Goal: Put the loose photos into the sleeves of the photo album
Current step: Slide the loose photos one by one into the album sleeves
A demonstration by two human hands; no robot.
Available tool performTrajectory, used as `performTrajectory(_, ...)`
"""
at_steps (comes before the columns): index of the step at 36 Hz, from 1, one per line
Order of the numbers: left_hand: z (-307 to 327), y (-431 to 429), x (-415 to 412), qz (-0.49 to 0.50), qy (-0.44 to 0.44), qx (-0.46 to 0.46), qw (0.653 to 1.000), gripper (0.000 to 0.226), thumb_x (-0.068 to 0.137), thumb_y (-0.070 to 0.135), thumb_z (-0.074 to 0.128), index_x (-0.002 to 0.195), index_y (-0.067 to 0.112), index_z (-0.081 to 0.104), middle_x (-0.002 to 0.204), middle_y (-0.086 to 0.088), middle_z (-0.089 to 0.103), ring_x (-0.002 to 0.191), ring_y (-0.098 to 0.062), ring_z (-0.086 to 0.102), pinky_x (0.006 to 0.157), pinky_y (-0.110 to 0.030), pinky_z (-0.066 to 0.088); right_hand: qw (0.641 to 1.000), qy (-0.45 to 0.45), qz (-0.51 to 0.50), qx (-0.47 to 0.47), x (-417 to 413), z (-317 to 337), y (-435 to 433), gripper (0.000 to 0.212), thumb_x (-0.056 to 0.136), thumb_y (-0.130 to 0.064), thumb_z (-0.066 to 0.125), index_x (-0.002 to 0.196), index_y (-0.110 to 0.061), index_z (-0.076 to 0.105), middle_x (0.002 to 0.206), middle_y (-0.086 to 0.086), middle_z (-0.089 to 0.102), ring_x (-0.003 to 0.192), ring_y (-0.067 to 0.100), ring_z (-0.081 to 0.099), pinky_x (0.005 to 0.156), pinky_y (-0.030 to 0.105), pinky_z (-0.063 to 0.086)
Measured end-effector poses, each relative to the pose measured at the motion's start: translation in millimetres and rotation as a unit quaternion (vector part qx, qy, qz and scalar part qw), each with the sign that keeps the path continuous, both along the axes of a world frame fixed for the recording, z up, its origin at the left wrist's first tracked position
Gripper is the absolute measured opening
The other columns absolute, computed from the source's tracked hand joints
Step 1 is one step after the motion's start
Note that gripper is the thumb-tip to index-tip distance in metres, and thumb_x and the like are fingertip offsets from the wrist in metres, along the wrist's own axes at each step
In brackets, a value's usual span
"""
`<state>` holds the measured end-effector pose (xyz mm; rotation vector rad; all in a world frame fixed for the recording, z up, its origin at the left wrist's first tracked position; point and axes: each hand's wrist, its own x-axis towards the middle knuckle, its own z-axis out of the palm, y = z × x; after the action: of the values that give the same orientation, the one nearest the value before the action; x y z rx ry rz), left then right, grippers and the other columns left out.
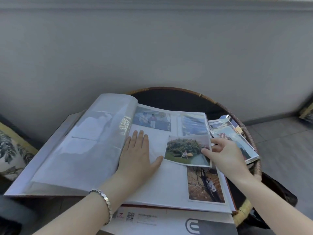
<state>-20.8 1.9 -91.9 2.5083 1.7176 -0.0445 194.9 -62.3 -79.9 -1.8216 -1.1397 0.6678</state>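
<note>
Pinching photo [185,149] — left hand [138,156] flat

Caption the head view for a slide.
Left hand presses the album page; right hand pinches a loose photo over it.

No word can be read in full. On the white printed sheet [169,217], which lies under the near edge of the photo album [169,184], a black QR code [130,216] is printed. A small red logo [120,215] stands just to its left, and lines of fine grey print beside and below it are too small to be made out. Further right on the same sheet, a large white emblem [192,226], shaped like a rounded E inside a C, is set on a dark band [218,228]. On one loose photo [221,135] of the pile at the right, red marks like lettering are seen, blurred beyond reading.
</note>
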Motion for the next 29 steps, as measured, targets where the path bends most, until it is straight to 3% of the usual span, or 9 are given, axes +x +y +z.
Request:
performTrajectory(5,-0.9,0.2,0.5,0.002,-0.004,0.005,1.0,0.081,0.093,0.059,0.023,0.149,0.009,-0.005,0.157,-0.007,-0.014,0.144,-0.021,-0.016,0.114,-0.032,-0.012,0.992,-0.091,-0.036,0.08,2.8,14.3,-6.6,0.021,0.084,-0.006,0.064,0.097,-0.023,0.063,0.083,-0.01,0.065,0.077,-0.002,0.059,0.063,0.019,0.05)
performTrajectory(8,-1.6,-0.2,0.6,0.004,-0.005,0.006,1.0,0.08,0.093,0.059,0.023,0.149,0.01,-0.005,0.157,-0.006,-0.015,0.144,-0.021,-0.016,0.114,-0.032,-0.013,0.983,-0.146,-0.027,0.105,1.1,20.1,-13.0,0.022,0.085,-0.005,0.063,0.104,-0.017,0.065,0.084,-0.007,0.063,0.074,-0.005,0.056,0.057,0.005,0.047)
performTrajectory(13,-2.5,-1.5,0.8,0.007,-0.013,0.012,1.0,0.08,0.092,0.059,0.024,0.15,0.011,-0.004,0.157,-0.006,-0.014,0.144,-0.02,-0.016,0.114,-0.031,-0.014,0.971,-0.205,-0.018,0.123,-2.9,24.5,-19.7,0.025,0.083,-0.002,0.064,0.107,-0.009,0.067,0.084,0.0,0.066,0.072,0.013,0.064,0.064,0.005,0.047)
performTrajectory(16,-2.5,-1.2,1.2,0.007,-0.01,0.012,1.0,0.08,0.092,0.06,0.023,0.149,0.011,-0.005,0.157,-0.005,-0.015,0.144,-0.02,-0.016,0.113,-0.031,-0.014,0.966,-0.224,-0.012,0.13,-4.8,28.1,-22.2,0.026,0.082,-0.001,0.065,0.107,-0.008,0.067,0.081,-0.001,0.065,0.07,0.014,0.064,0.065,0.005,0.045)
performTrajectory(20,-2.5,-1.2,1.0,0.007,-0.008,0.013,1.0,0.08,0.092,0.06,0.023,0.149,0.011,-0.006,0.157,-0.005,-0.015,0.144,-0.02,-0.017,0.113,-0.031,-0.014,0.97,-0.213,-0.01,0.12,-5.7,28.5,-23.9,0.027,0.082,-0.002,0.064,0.108,-0.01,0.067,0.084,0.0,0.067,0.074,0.015,0.066,0.057,0.011,0.049)
performTrajectory(24,-2.3,-1.7,1.1,0.007,-0.011,0.016,1.0,0.08,0.093,0.059,0.023,0.149,0.01,-0.005,0.157,-0.005,-0.014,0.144,-0.019,-0.017,0.113,-0.031,-0.014,0.987,-0.133,-0.017,0.094,-3.6,25.3,-23.0,0.025,0.083,-0.003,0.064,0.105,-0.015,0.066,0.083,-0.006,0.065,0.076,0.009,0.064,0.057,0.006,0.048)
performTrajectory(29,-2.2,-1.4,0.9,0.005,-0.012,0.017,1.0,0.08,0.093,0.058,0.024,0.149,0.01,-0.004,0.158,-0.005,-0.014,0.144,-0.019,-0.016,0.112,-0.03,-0.014,0.996,-0.07,-0.015,0.054,1.2,17.9,-21.0,0.024,0.082,-0.006,0.067,0.101,-0.019,0.064,0.086,-0.009,0.064,0.082,0.011,0.065,0.066,0.025,0.055)
